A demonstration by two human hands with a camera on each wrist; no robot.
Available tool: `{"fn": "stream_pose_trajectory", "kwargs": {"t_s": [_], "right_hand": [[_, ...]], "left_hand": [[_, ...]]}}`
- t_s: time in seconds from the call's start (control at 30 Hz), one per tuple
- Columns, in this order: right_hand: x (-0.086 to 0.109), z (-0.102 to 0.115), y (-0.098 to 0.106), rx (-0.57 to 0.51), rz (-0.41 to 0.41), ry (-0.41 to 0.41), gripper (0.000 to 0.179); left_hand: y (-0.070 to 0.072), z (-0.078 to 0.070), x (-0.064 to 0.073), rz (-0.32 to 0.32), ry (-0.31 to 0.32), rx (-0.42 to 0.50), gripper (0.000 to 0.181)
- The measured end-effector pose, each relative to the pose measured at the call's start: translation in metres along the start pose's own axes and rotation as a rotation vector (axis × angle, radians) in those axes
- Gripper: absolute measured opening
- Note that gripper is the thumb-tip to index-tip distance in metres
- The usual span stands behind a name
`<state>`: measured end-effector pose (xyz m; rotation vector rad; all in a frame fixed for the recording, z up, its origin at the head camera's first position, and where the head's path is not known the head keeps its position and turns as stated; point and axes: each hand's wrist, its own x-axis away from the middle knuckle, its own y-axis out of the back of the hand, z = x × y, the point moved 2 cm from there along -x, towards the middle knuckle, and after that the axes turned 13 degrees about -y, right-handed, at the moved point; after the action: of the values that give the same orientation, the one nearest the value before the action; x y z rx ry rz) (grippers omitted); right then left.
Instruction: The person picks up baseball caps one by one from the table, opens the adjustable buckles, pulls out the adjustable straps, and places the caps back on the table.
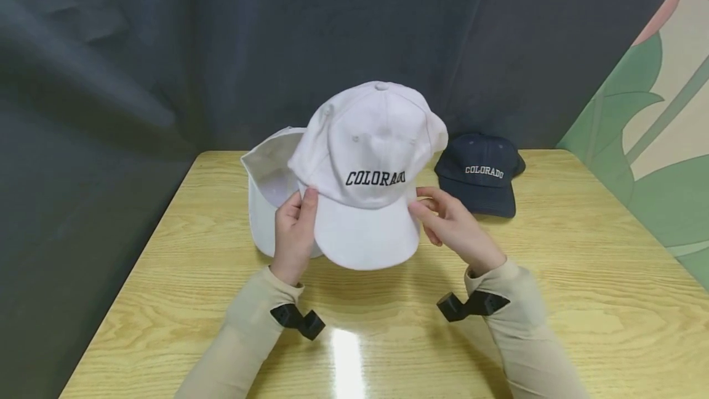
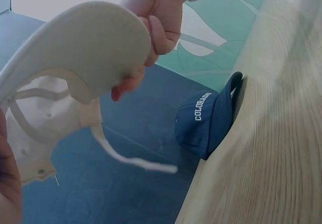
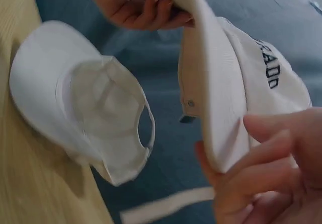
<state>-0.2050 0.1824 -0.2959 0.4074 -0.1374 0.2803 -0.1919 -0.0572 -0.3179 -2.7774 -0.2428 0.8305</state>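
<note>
A white baseball cap (image 1: pixel 382 140) with black COLORADO lettering is held up over the table, its front facing me. My left hand (image 1: pixel 296 229) grips the left side of its brim, thumb on top. On the opposite side, my right hand (image 1: pixel 460 226) pinches the brim's edge between thumb and fingers, as the right wrist view shows. The cap's back strap (image 2: pixel 151 166) hangs loose, unfastened at one end. Behind it to the left, a second white cap (image 1: pixel 263 214) lies on the table with its inside showing; the held cap partly covers it in the head view.
A navy COLORADO cap (image 1: pixel 482 196) sits at the back right of the wood-grain table (image 1: pixel 166 300). Dark cloth (image 1: pixel 332 29) hangs behind the table and along its left. A wall with a leaf pattern (image 1: pixel 626 116) stands on the right.
</note>
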Motion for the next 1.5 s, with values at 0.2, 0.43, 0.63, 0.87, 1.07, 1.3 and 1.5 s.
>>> {"fn": "stream_pose_trajectory", "kwargs": {"t_s": [0.2,0.43,0.63,0.87,1.07,1.3,1.5], "right_hand": [[-0.006,-0.009,0.004,-0.291,0.095,-0.004,0.029],[-0.021,-0.023,0.013,-0.445,0.103,-0.056,0.012],[-0.039,-0.051,0.036,-0.593,0.076,-0.142,0.013],[-0.065,-0.089,0.052,-0.467,-0.028,-0.281,0.01],[-0.089,-0.106,0.051,-0.356,-0.043,-0.387,0.014],[-0.112,-0.114,0.051,-0.276,-0.032,-0.468,0.013],[-0.124,-0.121,0.048,-0.202,-0.075,-0.502,0.024]], "left_hand": [[0.001,0.006,-0.002,0.061,0.033,-0.015,0.029],[0.007,0.014,-0.01,0.119,0.126,-0.079,0.023],[0.023,0.014,-0.022,0.08,0.139,-0.178,0.023],[0.047,0.009,-0.035,0.019,0.176,-0.293,0.02],[0.051,0.009,-0.039,0.002,0.185,-0.304,0.019],[0.042,0.017,-0.036,0.063,0.183,-0.275,0.017],[0.039,0.019,-0.035,0.083,0.167,-0.27,0.017]]}}
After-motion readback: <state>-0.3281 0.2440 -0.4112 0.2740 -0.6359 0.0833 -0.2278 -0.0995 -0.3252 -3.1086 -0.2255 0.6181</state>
